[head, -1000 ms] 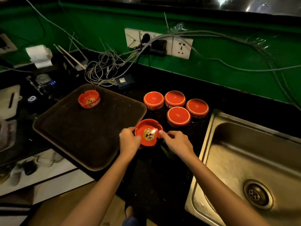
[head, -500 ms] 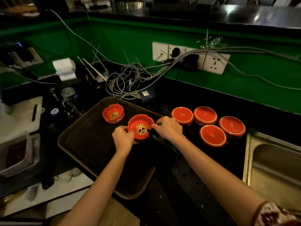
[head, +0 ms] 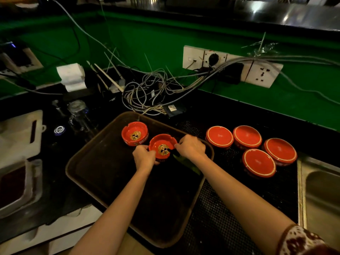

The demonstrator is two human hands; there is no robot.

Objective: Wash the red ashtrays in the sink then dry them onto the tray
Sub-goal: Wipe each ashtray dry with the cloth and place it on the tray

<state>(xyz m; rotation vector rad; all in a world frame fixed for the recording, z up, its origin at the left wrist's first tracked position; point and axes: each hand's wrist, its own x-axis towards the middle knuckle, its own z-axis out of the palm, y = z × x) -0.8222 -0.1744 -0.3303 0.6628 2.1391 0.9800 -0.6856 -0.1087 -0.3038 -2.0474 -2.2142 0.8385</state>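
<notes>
Placement step, second piece. Left hand (head: 144, 156) grips the near-left rim of the held ashtray (head: 161, 147), fingers curled round the wall; right hand (head: 191, 147) pinches the right rim, with a dark green cloth (head: 187, 163) trailing below it (can't tell whether that hand also holds the cloth). The ashtray is upright over the far part of the tray (head: 103, 181), just beside the first ashtray (head: 134, 133) already standing there; contact with the tray floor isn't readable from this angle. To do it well: lower it flat, leave a small gap to the neighbour so the rims don't clink or chip, let go with the right pinch first, then the left. Keep the cloth out from under the base or it'll sit tilted. Pack tight toward the far corner, since four upturned ashtrays (head: 258, 162) wait on the mesh mat (head: 211, 208) between tray and sink (head: 322, 190). Risk looks low; glazed, possibly damp, so slippery.
</notes>
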